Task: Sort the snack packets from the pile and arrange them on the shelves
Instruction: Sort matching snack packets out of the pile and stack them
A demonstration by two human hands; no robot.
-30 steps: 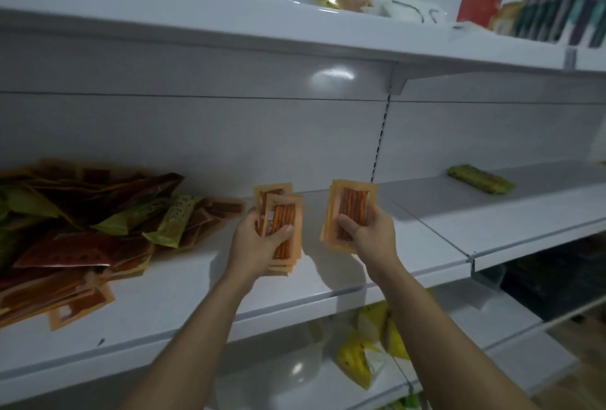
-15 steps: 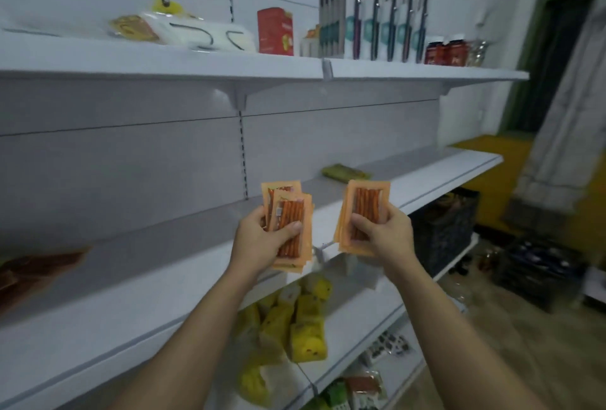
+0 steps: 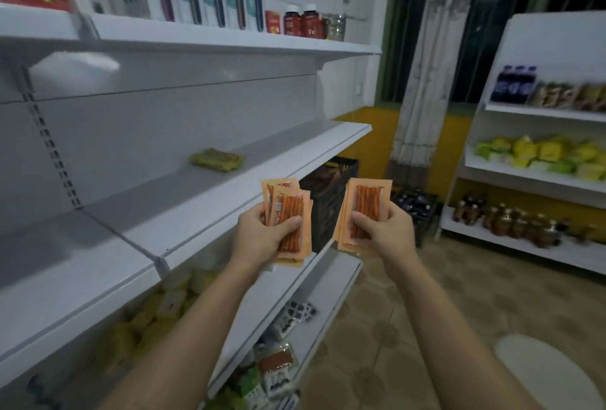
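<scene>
Orange snack packets, two stacks, one gripped in left hand, one in right hand; pile gone from view, presumably shelving on middle shelf next.

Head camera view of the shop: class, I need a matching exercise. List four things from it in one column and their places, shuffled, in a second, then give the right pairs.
1. flat green snack packet
2. orange packets of red sticks
3. two dark red jars
4. row of brown bottles

a. on the top shelf
b. gripped in the left hand and right hand
c. at the bottom of the separate white rack
d. lying alone on the middle shelf

Pairs: 1-d, 2-b, 3-a, 4-c.
</scene>
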